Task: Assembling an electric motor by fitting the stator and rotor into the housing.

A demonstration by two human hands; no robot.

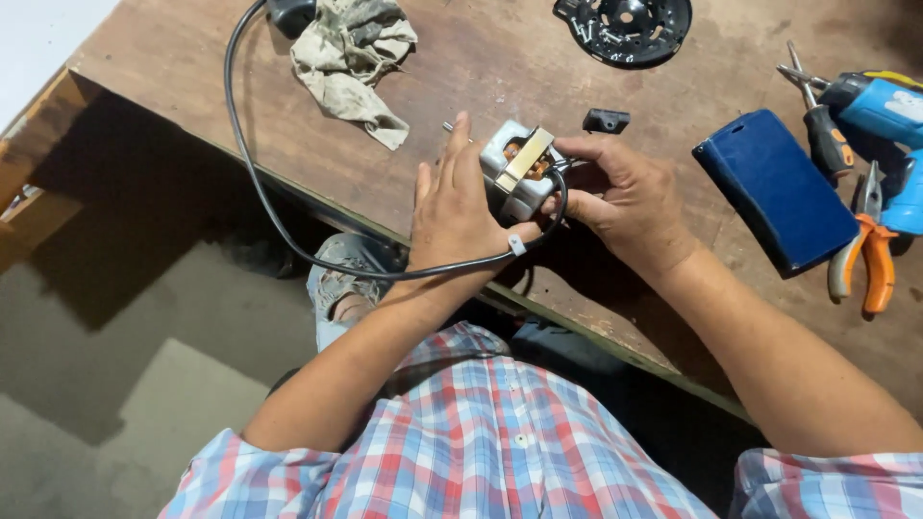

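Sitting right between both hands is a small electric motor (519,168), grey metal frame with a brass-coloured strip and copper windings showing on top. It's cradled by the left hand (457,216) from its 9 o'clock side, fingers held flat and mostly straight against the frame, thumb tucked under. At the motor's 3 o'clock it's gripped by the right hand (625,202), fingers curled onto the top edge. A black power cord (252,173) is looped from under the motor, across the left wrist, and off toward 11 o'clock.

All of this is held just above a worn brown wooden table (500,58). A crumpled rag (351,62) is seen at 11 o'clock, a black round plate (625,29) at 1 o'clock, a small black clip (606,120) just beside the right fingers. At 3 o'clock a blue case (774,187), orange-handled pliers (865,255), a screwdriver (825,130) and a blue power tool (880,106) are laid out. Grey concrete floor (144,384) is visible below at 8 o'clock.
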